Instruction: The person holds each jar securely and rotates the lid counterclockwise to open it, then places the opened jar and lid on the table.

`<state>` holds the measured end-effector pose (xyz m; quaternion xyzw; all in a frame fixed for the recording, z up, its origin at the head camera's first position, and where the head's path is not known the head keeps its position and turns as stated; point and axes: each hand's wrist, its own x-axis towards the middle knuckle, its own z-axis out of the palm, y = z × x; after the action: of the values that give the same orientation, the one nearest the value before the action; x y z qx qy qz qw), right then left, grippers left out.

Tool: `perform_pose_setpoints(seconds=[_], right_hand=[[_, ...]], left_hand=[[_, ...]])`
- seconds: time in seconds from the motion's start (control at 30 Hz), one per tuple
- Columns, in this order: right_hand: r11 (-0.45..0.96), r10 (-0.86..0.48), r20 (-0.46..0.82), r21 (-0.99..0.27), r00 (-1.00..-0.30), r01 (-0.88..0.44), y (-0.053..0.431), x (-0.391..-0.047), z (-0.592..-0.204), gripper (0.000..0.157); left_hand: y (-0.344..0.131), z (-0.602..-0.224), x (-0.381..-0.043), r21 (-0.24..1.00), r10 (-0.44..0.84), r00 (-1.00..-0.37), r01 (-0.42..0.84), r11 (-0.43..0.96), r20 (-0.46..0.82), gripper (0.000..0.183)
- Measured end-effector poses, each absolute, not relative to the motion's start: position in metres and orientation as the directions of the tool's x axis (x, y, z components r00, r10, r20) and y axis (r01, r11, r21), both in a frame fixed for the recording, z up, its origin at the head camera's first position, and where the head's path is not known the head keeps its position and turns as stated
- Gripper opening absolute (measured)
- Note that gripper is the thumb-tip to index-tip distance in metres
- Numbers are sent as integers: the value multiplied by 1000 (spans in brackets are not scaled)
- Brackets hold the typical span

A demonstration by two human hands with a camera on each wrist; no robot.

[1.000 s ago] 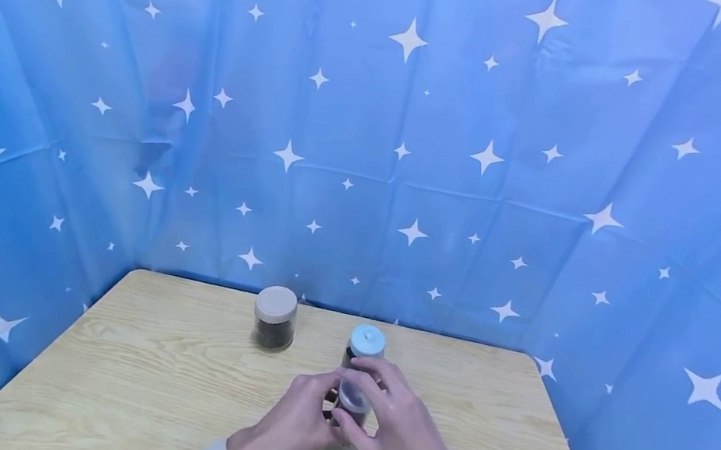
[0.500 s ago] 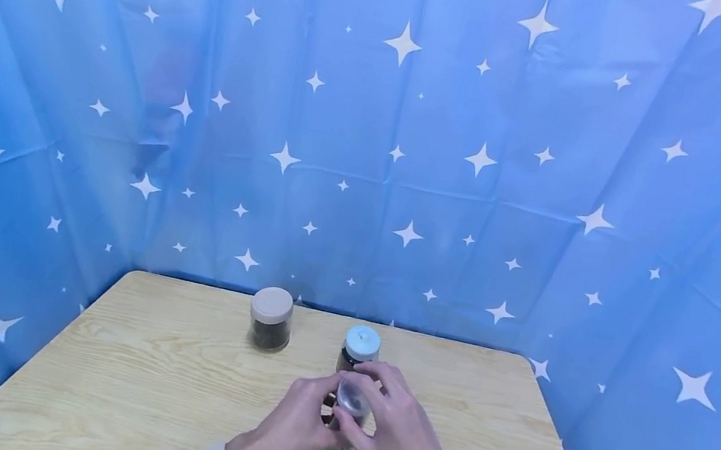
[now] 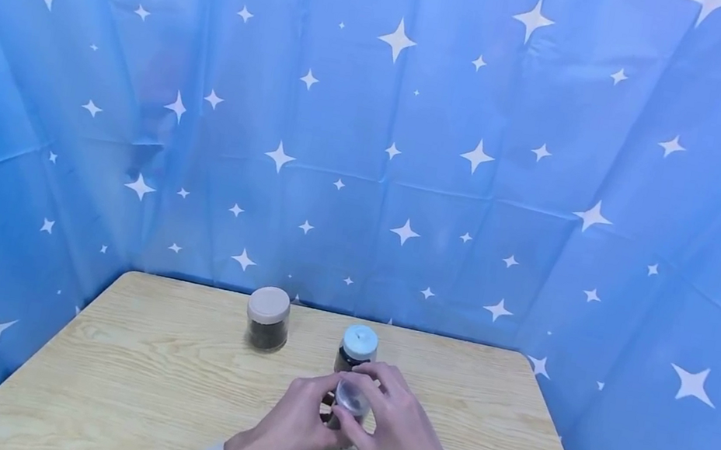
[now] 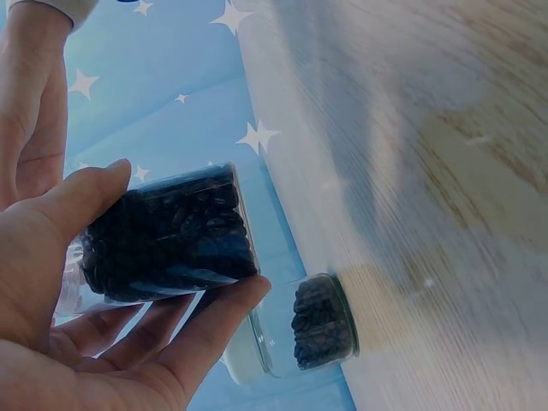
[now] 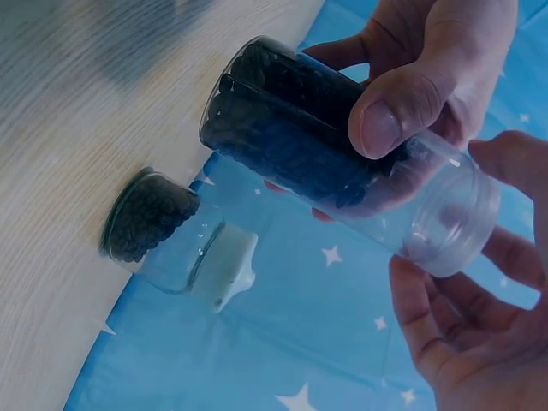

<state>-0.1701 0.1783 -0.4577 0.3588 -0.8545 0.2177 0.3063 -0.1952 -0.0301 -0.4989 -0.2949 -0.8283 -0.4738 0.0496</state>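
My left hand grips the body of a clear jar packed most of the way up with dark beans. The thumb lies on one side of it and the fingers wrap the other. At the top, my right hand curls its thumb and fingers around the clear lid. In the head view the hands cover much of this jar. Just behind it stands a glass jar with a light blue lid, about half filled with dark beans in the right wrist view.
A wider jar with a beige lid and dark contents stands at the back left of the wooden table. A blue curtain with white stars hangs around the table's back and sides.
The head view has turned slightly, so the jars appear a little further left. Both hands keep their places on the held jar, with hardly any finger movement.
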Motion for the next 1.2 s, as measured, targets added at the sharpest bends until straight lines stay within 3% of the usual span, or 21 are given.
perform_pose_setpoints(seconds=[0.2,0.43,0.7,0.93,1.2], right_hand=[[640,-488,651,-186,-581,-746,178,-174,-455,43],[601,-508,671,-173,-541,-780,176,-178,-456,44],[578,-544,632,-194,-552,-792,178,-180,-454,43],[514,-615,612,-167,-497,-841,186,-183,-448,44],[484,-661,554,-200,-505,-852,192,-183,-444,47]], left_hand=[[-32,-499,-199,760,439,-826,527,380,353,55],[-35,-500,-200,761,445,-822,531,374,355,52],[-37,-501,-199,747,451,-814,546,379,367,50],[-37,-501,-198,745,456,-811,549,378,366,51],[-35,-500,-198,755,461,-817,535,379,348,53]])
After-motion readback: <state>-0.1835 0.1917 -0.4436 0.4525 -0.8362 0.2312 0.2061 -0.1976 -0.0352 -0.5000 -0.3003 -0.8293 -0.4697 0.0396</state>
